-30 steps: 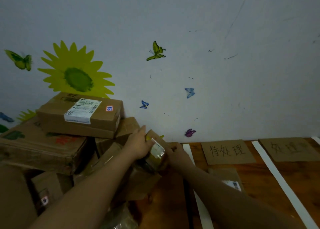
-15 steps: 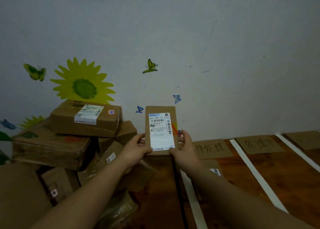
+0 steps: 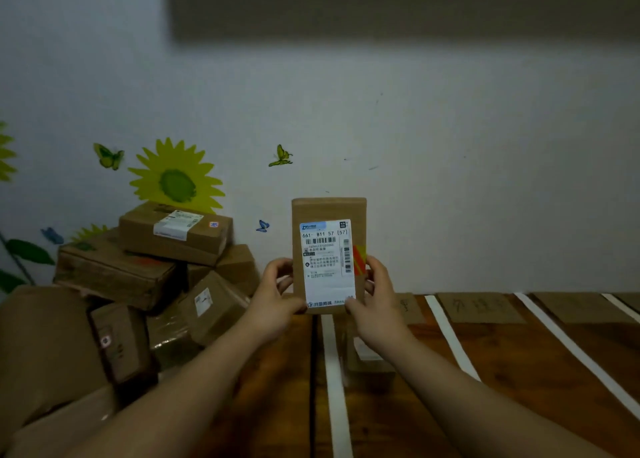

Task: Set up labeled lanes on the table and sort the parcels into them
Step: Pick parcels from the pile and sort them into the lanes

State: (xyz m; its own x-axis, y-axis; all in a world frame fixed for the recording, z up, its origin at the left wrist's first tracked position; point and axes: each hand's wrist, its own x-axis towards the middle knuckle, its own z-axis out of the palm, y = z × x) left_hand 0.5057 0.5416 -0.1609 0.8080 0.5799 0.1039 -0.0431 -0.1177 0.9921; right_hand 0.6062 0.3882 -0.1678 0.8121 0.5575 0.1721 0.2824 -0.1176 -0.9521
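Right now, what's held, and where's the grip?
A small brown parcel, upright, label facing the camera. Left hand and right hand grip its lower side edges.

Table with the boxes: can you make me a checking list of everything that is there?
Surface: wooden table, split into lanes by white tape strips.
Job's things: held parcel, upright, shipping label facing the camera; parcel pile at the left; another parcel lying in a lane under the hands; cardboard lane signs by the wall, writing too dim to read.
Clutter: nothing seen.
Hands: left hand and right hand grip the held parcel by its lower sides.
Cables: nothing seen for sure; a dark line on the table may be a gap.
Surroundings: pale wall with a sunflower sticker and butterfly stickers.
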